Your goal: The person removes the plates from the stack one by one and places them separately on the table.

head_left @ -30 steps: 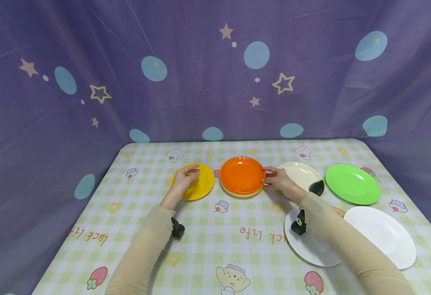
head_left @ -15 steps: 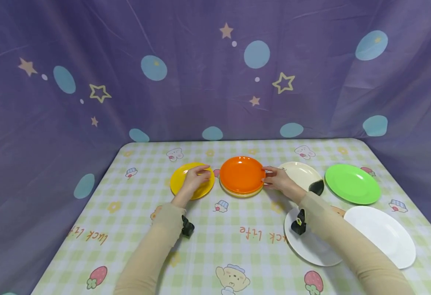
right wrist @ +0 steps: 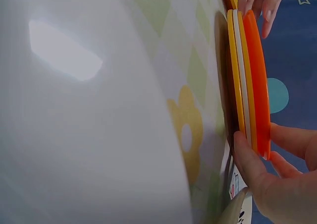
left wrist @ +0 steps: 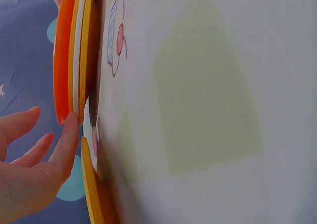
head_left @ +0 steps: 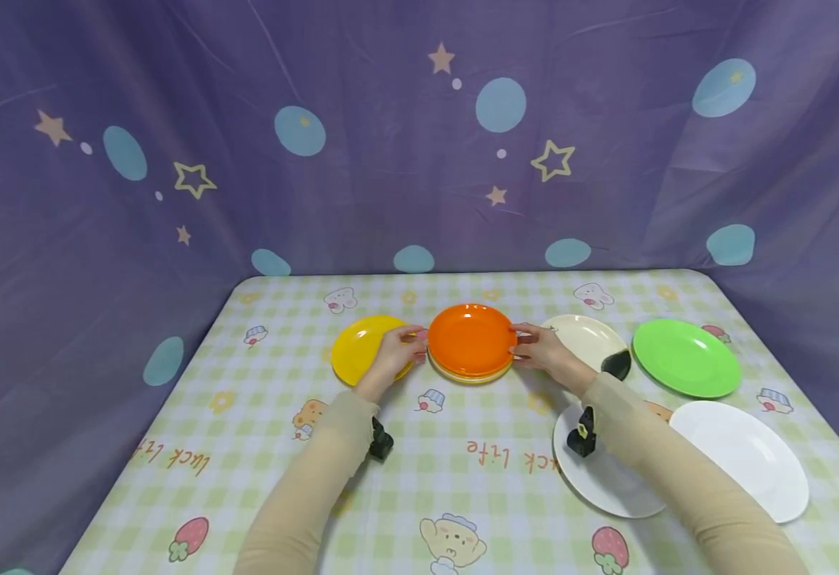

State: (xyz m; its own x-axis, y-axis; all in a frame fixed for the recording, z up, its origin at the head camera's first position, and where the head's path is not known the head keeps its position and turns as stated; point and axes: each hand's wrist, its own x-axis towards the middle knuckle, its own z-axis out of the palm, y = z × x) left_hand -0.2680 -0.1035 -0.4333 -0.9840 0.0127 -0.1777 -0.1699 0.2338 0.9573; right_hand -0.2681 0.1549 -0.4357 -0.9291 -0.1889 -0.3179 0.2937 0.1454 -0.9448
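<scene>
An orange plate (head_left: 472, 339) tops a stack in the middle of the table. Edge-on in the left wrist view, the plate stack (left wrist: 77, 50) shows yellow, white and yellow rims under the orange one. My right hand (head_left: 547, 351) pinches the stack's right edge, thumb (right wrist: 250, 159) at the lower rims and fingers against the orange rim. At the left edge is my left hand (head_left: 393, 355), its thumb tip (left wrist: 72, 120) right at the rims and its other fingers extended apart from the plates. Beneath the left hand, a separate yellow plate (head_left: 357, 351) lies partly covered.
A cream plate (head_left: 583, 337) with a dark leaf-shaped patch lies right of the stack, with a green plate (head_left: 685, 358) beyond it. Two white plates, one partly under my right forearm (head_left: 609, 485) and one farther right (head_left: 742, 459), lie nearer. A purple curtain (head_left: 390, 200) hangs behind the table.
My left hand has moved right across the yellow plate, from over its middle to the left rim of the stack. The right hand and the plates stay in place.
</scene>
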